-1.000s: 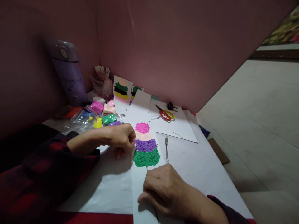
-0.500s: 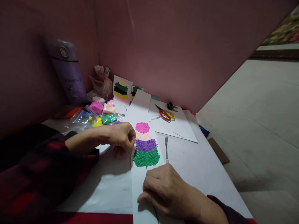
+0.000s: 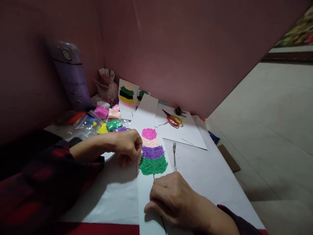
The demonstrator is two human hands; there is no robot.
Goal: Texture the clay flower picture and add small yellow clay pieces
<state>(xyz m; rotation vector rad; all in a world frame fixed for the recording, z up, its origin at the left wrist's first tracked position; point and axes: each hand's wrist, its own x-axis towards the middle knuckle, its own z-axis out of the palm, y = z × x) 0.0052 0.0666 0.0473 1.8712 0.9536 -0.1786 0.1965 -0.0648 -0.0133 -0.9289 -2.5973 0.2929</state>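
Note:
A long white sheet of paper (image 3: 146, 202) lies before me, bearing a feather- or leaf-like shape of textured clay. From top to bottom its bands are pink (image 3: 149, 133), pale peach (image 3: 150, 143), purple (image 3: 153, 152) and green (image 3: 153, 165). A thin dark stem line runs down from the green band. My left hand (image 3: 129, 147) is curled closed at the sheet's left edge, beside the peach and purple bands. Below the green band, my right hand (image 3: 176, 202) rests closed over the stem line. Both hands' fingertips are hidden, so anything pinched there does not show.
A small fork (image 3: 174, 153) lies right of the clay shape. Scissors (image 3: 173, 120) and keys (image 3: 179, 112) lie on white paper farther back. Bagged clay (image 3: 101, 112) and a purple bottle (image 3: 72, 78) stand left. A striped clay card (image 3: 127, 96) leans against the pink wall.

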